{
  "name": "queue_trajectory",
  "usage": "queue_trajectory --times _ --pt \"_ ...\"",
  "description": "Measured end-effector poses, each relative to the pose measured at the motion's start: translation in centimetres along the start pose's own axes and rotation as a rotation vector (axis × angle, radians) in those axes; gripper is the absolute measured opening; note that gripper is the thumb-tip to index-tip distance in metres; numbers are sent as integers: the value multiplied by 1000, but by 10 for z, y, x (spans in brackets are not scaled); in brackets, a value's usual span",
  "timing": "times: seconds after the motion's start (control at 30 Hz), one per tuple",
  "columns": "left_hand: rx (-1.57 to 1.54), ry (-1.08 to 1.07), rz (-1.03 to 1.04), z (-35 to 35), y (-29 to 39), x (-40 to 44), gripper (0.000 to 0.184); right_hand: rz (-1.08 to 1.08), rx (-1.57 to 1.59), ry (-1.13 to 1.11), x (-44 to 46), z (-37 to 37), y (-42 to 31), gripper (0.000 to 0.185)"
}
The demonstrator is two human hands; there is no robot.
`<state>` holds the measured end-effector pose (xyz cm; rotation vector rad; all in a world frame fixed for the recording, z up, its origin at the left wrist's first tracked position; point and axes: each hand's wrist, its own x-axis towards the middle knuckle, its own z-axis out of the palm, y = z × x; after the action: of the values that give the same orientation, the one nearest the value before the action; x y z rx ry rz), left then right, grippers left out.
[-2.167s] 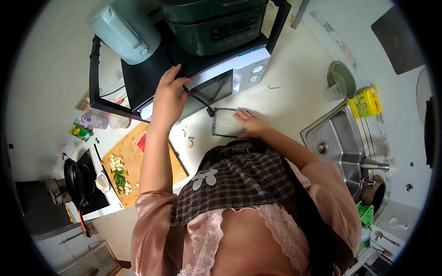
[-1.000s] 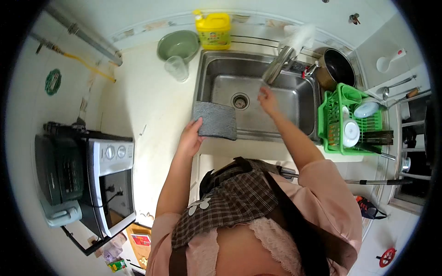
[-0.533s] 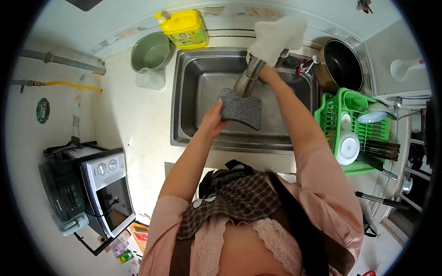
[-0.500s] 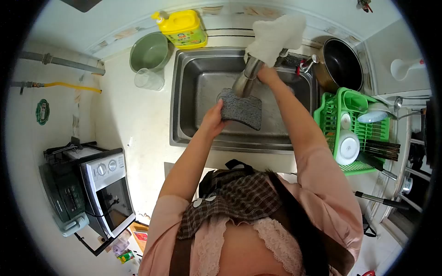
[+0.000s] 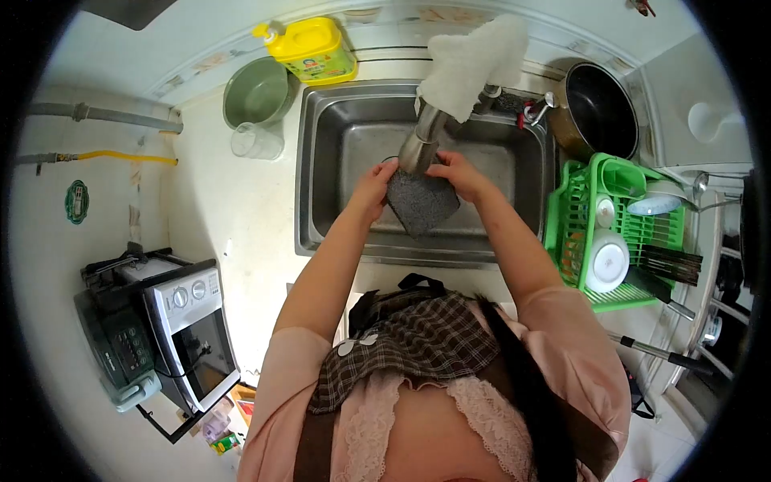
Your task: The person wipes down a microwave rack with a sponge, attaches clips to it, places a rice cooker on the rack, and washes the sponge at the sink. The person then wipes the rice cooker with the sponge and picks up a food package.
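A grey cloth [image 5: 422, 205] hangs over the steel sink [image 5: 514, 173], right below the spout of the faucet [image 5: 423, 140]. My left hand [image 5: 373, 186] grips its left upper corner, with the fingers partly behind it. On the other side, my right hand [image 5: 459, 175] pinches its right upper edge, close to the spout. The cloth sags to a point at the bottom. A white cloth [image 5: 474, 68] is draped over the upper part of the faucet. Whether water runs cannot be made out.
Left of the sink are a green basin [image 5: 257, 92], a clear cup [image 5: 259, 142] and a yellow bottle [image 5: 313, 52]. At right are a dark pot [image 5: 596, 112] and a green dish rack [image 5: 634, 229]. A microwave [image 5: 189, 321] stands at lower left.
The view has turned from the microwave to the sink. My right hand has come from behind the faucet down to the grey cloth, which now hangs between both hands.
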<state>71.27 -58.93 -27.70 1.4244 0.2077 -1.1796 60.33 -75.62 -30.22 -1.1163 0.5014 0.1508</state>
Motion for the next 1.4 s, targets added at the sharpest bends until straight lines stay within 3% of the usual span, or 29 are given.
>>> queue_trajectory --times 0.1,0.17,0.27,0.33,0.5,0.57,0.63,0.77,0.9,1.0,1.07,1.17,1.3,1.37,1.4 --pt "-89 11 41 -4 0 2 38 44 -22 32 4 3 0 35" --pt "-154 -10 70 -8 -6 5 43 101 130 164 -1 10 -3 37" --pt "-92 -39 183 7 -4 -7 54 74 223 266 -8 10 0 42" --pt "116 -41 252 16 -4 -13 60 67 236 268 -14 8 3 36" --pt "165 -149 239 22 -13 -9 59 57 210 281 -30 -5 4 31" --pt "164 -162 242 25 -14 -11 58 59 244 171 -37 -5 -3 34" --pt "221 -35 226 26 -17 -9 52 89 208 150 -32 -8 0 34" --pt "172 -106 278 5 -18 7 50 108 168 149 -20 3 0 32" --pt "113 -20 281 1 12 -8 48 67 157 122 2 21 -5 36" --pt "89 36 355 -7 21 -2 47 5 315 79 22 29 2 31" --pt "85 88 398 -12 26 -1 46 -11 380 223 11 49 -28 29" --pt "16 116 356 -20 23 3 49 -97 516 237 22 44 -22 21" --pt "3 107 193 -18 13 -6 49 -178 561 164 21 26 -18 21" --pt "10 118 115 -13 5 -7 48 -178 601 232 9 24 -24 24" --pt "-107 21 55 -17 -9 3 47 -175 598 231 7 21 -21 24"
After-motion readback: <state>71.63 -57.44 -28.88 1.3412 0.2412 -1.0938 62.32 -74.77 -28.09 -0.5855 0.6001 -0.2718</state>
